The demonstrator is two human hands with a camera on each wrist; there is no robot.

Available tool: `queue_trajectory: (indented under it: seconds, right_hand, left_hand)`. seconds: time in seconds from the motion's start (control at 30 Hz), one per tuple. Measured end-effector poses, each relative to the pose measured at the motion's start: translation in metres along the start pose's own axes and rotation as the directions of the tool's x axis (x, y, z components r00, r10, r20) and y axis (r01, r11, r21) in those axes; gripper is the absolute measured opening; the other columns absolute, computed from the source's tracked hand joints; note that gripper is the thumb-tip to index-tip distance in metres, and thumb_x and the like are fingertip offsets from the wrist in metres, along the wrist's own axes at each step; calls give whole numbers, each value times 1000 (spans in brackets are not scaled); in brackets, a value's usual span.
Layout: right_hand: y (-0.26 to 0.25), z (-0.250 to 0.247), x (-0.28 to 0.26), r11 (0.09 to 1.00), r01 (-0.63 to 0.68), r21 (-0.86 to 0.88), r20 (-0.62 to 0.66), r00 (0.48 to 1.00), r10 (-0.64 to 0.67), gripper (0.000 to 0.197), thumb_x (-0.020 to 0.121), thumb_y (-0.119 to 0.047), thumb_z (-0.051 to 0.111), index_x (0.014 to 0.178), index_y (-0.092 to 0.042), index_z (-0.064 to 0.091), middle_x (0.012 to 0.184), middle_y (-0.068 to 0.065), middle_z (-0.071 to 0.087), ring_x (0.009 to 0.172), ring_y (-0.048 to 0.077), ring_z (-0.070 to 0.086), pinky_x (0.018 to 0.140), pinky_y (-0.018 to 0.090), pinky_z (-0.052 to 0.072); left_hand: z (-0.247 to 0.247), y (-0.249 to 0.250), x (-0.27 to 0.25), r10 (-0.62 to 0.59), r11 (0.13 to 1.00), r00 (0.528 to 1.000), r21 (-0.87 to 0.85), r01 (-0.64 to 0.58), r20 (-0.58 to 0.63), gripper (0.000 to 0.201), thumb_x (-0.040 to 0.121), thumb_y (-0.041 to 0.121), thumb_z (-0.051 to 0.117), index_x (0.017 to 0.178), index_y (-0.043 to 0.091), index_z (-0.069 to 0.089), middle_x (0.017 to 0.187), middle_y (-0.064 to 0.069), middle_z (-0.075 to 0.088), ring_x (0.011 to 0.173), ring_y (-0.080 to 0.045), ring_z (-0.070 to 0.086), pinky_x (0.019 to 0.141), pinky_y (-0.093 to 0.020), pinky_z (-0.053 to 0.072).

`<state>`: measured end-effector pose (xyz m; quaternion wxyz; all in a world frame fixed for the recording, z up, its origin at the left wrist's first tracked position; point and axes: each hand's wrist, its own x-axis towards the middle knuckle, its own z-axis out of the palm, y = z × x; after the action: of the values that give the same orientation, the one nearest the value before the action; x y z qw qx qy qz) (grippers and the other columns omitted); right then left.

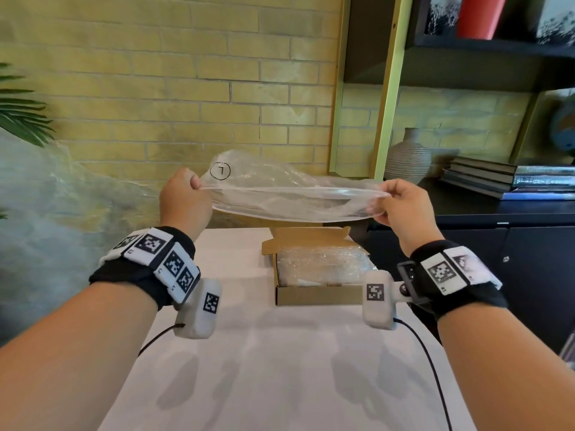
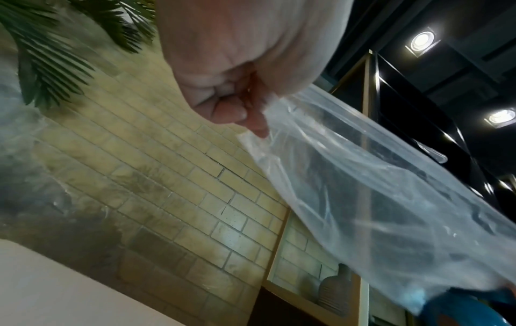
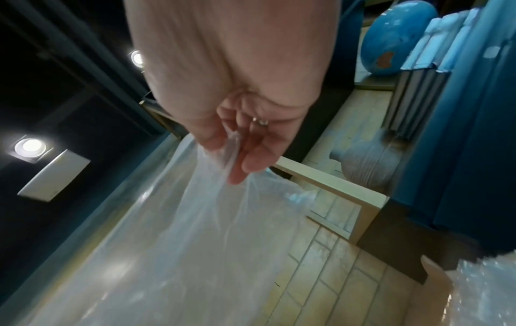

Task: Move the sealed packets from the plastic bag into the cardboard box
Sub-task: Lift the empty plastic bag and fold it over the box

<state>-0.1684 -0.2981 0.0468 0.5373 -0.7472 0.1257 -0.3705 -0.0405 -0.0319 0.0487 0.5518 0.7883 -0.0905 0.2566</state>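
A clear plastic bag (image 1: 289, 191) hangs stretched in the air above the far end of the table, its mouth pulled wide toward me; nothing shows inside it. My left hand (image 1: 194, 183) pinches the bag's left edge (image 2: 363, 198) and my right hand (image 1: 384, 202) pinches its right edge (image 3: 195, 242). Below the bag, an open cardboard box (image 1: 317, 295) sits on the white table (image 1: 280, 368), filled with clear sealed packets (image 1: 323, 262) that look like bubble wrap (image 3: 488, 293).
A yellow brick wall (image 1: 186, 88) stands behind the table. To the right is a dark cabinet (image 1: 529, 244) with a grey ribbed vase (image 1: 407, 158) and stacked books (image 1: 510, 178). Palm leaves (image 1: 21, 110) reach in at the left.
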Motion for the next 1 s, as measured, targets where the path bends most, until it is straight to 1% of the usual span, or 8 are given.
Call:
queue_trajectory:
  seconds: [0.17, 0.3, 0.43, 0.57, 0.67, 0.77, 0.87, 1.0]
  right_hand:
    - [8, -6, 1, 979, -79, 186, 37, 997, 74, 44, 85, 7, 54, 124, -14, 58, 122, 3, 59, 103, 18, 58, 88, 27, 51]
    - [14, -11, 4, 963, -86, 256, 58, 996, 73, 60, 85, 9, 54, 138, -17, 45, 129, 3, 55, 110, 20, 57, 91, 32, 51]
    - [15, -17, 3, 944, -78, 322, 40, 997, 68, 47, 87, 5, 48, 128, -18, 55, 114, -3, 60, 102, 14, 58, 89, 27, 49]
    - [18, -24, 2, 911, -115, 397, 42, 993, 107, 16, 90, -8, 55, 90, -15, 69, 87, -1, 67, 79, 11, 61, 67, 19, 51]
    - [25, -27, 4, 933, -153, 326, 126, 985, 117, 33, 89, 10, 42, 93, -12, 66, 90, 3, 65, 62, 7, 59, 47, 13, 45]
    - [26, -29, 4, 932, -172, 320, 175, 977, 121, 50, 85, 15, 31, 100, -17, 67, 107, 3, 64, 63, 10, 51, 41, 14, 37]
    - [26, -29, 4, 926, -151, 346, 227, 971, 73, 60, 84, 17, 28, 110, -24, 62, 111, -1, 64, 75, 14, 58, 44, 16, 40]
    - [19, -28, 0, 909, -124, 398, 284, 959, 6, 62, 83, 20, 31, 115, -30, 52, 108, -9, 63, 88, 10, 67, 58, 23, 55]
  left_hand:
    - [-1, 0, -7, -108, 922, 943, -323, 213, 314, 35, 90, -7, 44, 75, 19, 61, 81, -3, 62, 62, -10, 53, 41, -13, 40]
    - [-7, 0, -7, -68, 799, 900, -517, 308, 431, 6, 87, 14, 60, 86, 17, 66, 84, 1, 63, 68, -10, 52, 51, -17, 44]
    - [-10, 0, -3, -129, 820, 943, -502, 276, 307, 8, 85, 19, 64, 77, 16, 65, 82, 0, 64, 75, -10, 56, 72, -23, 43]
    - [-18, -3, -2, -76, 834, 930, -489, 257, 359, 28, 85, -9, 55, 72, 15, 60, 78, 3, 66, 66, -5, 60, 54, -14, 44]
    - [-20, -2, -3, -61, 881, 874, -386, 274, 481, 44, 84, -21, 38, 87, 14, 64, 109, 3, 61, 79, -7, 56, 42, -13, 37]
    - [-22, -2, -4, -56, 899, 811, -324, 295, 582, 56, 85, -23, 32, 118, 13, 59, 124, 11, 50, 87, -7, 49, 48, -15, 37]
    - [-24, -3, -5, -62, 899, 799, -314, 305, 598, 60, 86, -20, 34, 127, 20, 52, 118, 11, 51, 93, -10, 52, 65, -22, 39]
    - [-28, -4, -4, -42, 879, 796, -357, 317, 604, 66, 84, -15, 46, 140, 17, 38, 130, 14, 42, 93, -5, 54, 66, -21, 43]
